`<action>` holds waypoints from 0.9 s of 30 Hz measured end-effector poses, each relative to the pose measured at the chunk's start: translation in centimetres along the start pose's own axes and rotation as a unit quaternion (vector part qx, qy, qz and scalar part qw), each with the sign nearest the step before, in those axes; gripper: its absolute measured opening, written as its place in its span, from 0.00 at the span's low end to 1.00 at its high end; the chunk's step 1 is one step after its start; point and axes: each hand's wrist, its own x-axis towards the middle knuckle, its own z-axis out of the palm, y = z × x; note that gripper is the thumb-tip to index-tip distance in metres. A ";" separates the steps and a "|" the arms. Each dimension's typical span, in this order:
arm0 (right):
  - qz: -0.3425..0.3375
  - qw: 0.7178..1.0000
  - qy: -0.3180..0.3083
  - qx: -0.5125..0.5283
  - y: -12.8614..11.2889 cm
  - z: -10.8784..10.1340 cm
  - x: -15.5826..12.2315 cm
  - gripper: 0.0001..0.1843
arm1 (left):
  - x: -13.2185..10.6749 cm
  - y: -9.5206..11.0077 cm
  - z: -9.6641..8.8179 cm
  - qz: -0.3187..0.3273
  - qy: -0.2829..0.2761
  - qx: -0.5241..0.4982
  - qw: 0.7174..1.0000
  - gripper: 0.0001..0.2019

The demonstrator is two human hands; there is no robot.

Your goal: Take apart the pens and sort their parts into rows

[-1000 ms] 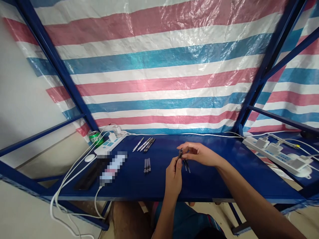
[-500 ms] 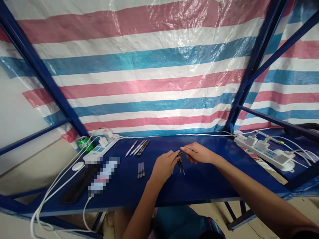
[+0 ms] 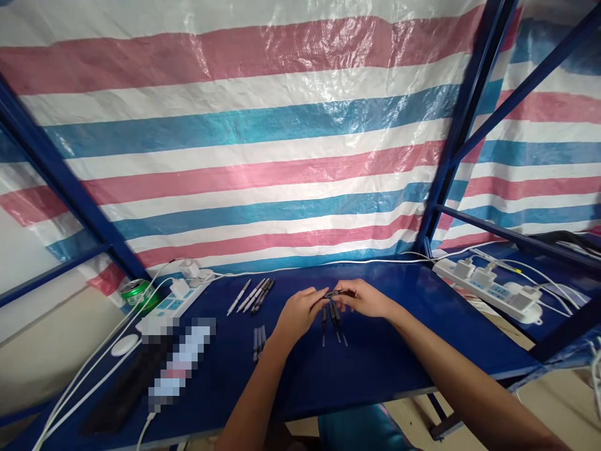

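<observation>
Both hands meet above the blue desk [image 3: 375,351]. A short dark pen barrel [image 3: 334,293] runs between their fingertips. My left hand [image 3: 300,311] pinches its left end, with thumb and fingers pressed together. The right end is in the closed fingers of my right hand [image 3: 365,299], which partly hide it. Just below my hands lie several thin dark pen refills [image 3: 336,322] with pale tips, their upper ends partly covered. To the left, a row of white and dark pens [image 3: 253,295] lies slanted. Nearer me, short clear tubes [image 3: 259,341] lie side by side, partly behind my left forearm.
At the left stand a green can [image 3: 139,294] and a white power strip [image 3: 176,304] with cables. A blurred-out phone-like object [image 3: 183,363] lies in front, beside a dark long item [image 3: 124,394]. Another power strip [image 3: 493,291] is at the right. Blue metal posts [image 3: 446,138] frame the desk.
The view has shifted, so the desk items sit lower and further left. My right hand has levelled beside my left, and more of the refills beneath shows. Both hands still hold the dark barrel.
</observation>
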 end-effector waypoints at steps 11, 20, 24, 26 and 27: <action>-0.019 1.000 -0.003 -0.017 0.3 0.8 -0.7 0.22 | -0.4 0.8 -0.9 -0.024 -0.026 0.002 0.999 0.22; -0.002 0.997 0.058 -0.041 -0.4 0.0 -0.8 0.28 | 1.2 1.5 -1.6 -0.005 -0.067 0.038 0.997 0.21; -0.014 0.999 0.025 0.022 -0.6 0.2 -0.7 0.23 | 1.3 0.6 -1.7 -0.003 -0.066 0.034 0.997 0.20; -0.012 0.999 0.017 0.038 -0.4 0.6 -0.4 0.24 | 1.2 0.0 -1.7 0.004 -0.071 0.019 0.997 0.20; -0.003 0.999 0.020 0.036 -0.3 0.8 -0.2 0.25 | 1.1 -0.2 -1.7 0.011 -0.074 0.012 0.997 0.20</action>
